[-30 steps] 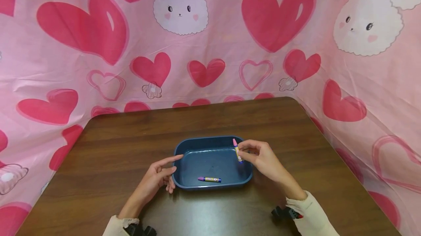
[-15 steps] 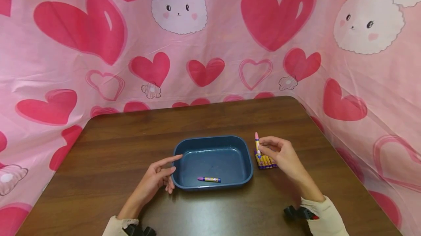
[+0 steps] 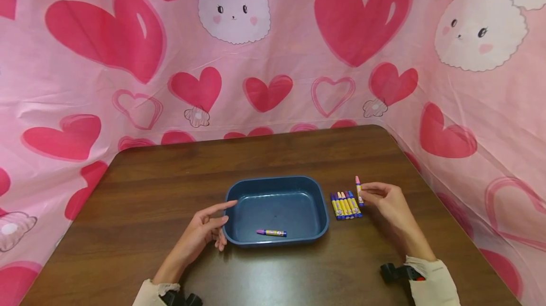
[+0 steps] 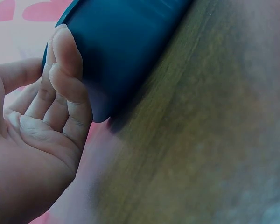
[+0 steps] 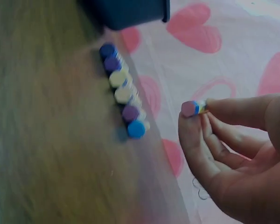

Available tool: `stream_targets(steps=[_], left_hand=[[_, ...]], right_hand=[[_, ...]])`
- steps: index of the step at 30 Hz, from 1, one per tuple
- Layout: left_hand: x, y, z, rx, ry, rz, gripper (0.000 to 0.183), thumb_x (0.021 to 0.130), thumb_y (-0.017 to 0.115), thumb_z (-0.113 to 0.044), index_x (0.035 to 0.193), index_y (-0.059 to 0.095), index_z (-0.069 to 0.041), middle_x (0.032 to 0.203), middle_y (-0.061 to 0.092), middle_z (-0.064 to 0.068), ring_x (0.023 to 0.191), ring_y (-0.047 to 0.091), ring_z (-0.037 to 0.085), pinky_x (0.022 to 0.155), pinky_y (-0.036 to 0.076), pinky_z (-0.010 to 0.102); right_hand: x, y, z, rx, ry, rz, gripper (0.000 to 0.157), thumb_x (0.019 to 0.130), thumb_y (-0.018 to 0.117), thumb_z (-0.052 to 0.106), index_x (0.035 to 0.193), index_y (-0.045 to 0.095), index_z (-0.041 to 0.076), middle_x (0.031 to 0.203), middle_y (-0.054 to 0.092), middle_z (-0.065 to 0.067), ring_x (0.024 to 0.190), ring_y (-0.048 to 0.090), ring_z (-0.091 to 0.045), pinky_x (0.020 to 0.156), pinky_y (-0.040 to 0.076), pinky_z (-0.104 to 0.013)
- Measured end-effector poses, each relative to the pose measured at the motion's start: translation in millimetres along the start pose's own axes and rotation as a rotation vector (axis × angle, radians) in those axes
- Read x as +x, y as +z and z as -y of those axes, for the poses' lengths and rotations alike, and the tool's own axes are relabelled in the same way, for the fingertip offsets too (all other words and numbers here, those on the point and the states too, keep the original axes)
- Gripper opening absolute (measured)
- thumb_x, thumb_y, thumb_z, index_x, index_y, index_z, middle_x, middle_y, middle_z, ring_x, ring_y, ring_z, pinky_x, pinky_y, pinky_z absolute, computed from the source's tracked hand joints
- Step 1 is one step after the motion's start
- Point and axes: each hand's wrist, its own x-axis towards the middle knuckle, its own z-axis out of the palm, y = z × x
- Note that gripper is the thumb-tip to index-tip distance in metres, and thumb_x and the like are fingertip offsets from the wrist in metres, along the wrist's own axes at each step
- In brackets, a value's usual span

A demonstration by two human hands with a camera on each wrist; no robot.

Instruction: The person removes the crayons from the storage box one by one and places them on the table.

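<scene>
My right hand (image 3: 394, 206) pinches a pink-tipped crayon (image 3: 359, 191) between thumb and fingertips, holding it upright just right of a row of crayons (image 3: 345, 205). In the right wrist view, the held crayon's pink end (image 5: 190, 108) points toward the camera. My left hand (image 3: 204, 225) holds the left end of a dark blue tray (image 3: 317, 235), its index finger reaching over the rim and its thumb at the edge. Some of its fingers lie against the outer wall in the left wrist view. One purple-tipped crayon (image 3: 271, 233) lies inside the tray near its front wall.
A brown wooden table (image 3: 273, 273) carries everything. Several crayons in the row lie side by side close to the tray's right end, tips pointing away. Pink cloth (image 3: 277, 59) with hearts and rabbits hangs behind and along the sides.
My right hand has carried the pink crayon from above the tray's right side, rightward past the row, which is now uncovered. The left hand and tray stay put.
</scene>
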Motion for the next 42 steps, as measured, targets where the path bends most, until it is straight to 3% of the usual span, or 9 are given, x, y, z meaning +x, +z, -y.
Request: stream_targets(steps=[6, 11, 17, 32, 42], left_hand=[[0.0, 1.3, 0.1, 0.003, -0.020, -0.022, 0.048, 0.106, 0.045, -0.011, 0.150, 0.034, 0.006, 0.066, 0.069, 0.007, 0.054, 0.067, 0.016, 0.051, 0.053, 0.026], [0.1, 1.3, -1.9, 0.010, -0.024, -0.015, 0.048, 0.106, 0.044, -0.010, 0.150, 0.034, 0.006, 0.067, 0.069, 0.007, 0.055, 0.067, 0.016, 0.052, 0.052, 0.026], [-0.1, 1.0, -2.1, 0.017, -0.024, -0.015, 0.047, 0.106, 0.044, -0.010, 0.150, 0.034, 0.006, 0.068, 0.069, 0.007, 0.056, 0.067, 0.016, 0.052, 0.052, 0.026], [0.8, -0.1, -0.8, 0.031, -0.019, -0.018, 0.047, 0.106, 0.045, -0.012, 0.150, 0.036, 0.005, 0.067, 0.069, 0.008, 0.056, 0.067, 0.017, 0.052, 0.052, 0.026], [0.4, 0.4, -0.4, 0.040, 0.006, -0.025, 0.047, 0.106, 0.046, -0.010, 0.149, 0.037, 0.006, 0.063, 0.067, 0.007, 0.053, 0.066, 0.017, 0.049, 0.051, 0.029]], right_hand=[[3, -1.5, -8, -0.165, 0.040, -0.001, 0.028, 0.090, 0.071, 0.005, 0.108, 0.067, -0.016, 0.098, 0.072, -0.023, 0.074, 0.070, -0.010, 0.067, 0.057, -0.025], [4, -1.4, -12, -0.324, 0.034, -0.009, 0.022, 0.089, 0.073, 0.008, 0.103, 0.072, -0.010, 0.091, 0.074, -0.020, 0.069, 0.071, -0.013, 0.063, 0.058, -0.025], [5, -0.5, -15, -0.418, 0.043, -0.002, 0.017, 0.088, 0.073, 0.006, 0.098, 0.074, -0.007, 0.085, 0.074, -0.016, 0.067, 0.071, -0.017, 0.061, 0.057, -0.026], [1, 0.6, -11, -0.523, 0.039, 0.018, 0.015, 0.087, 0.072, 0.006, 0.099, 0.075, -0.003, 0.083, 0.075, -0.012, 0.068, 0.070, -0.017, 0.063, 0.056, -0.030], [1, 2.2, -11, -0.494, 0.027, 0.032, 0.015, 0.086, 0.072, 0.005, 0.098, 0.074, -0.004, 0.082, 0.074, -0.012, 0.068, 0.070, -0.016, 0.060, 0.055, -0.026]])
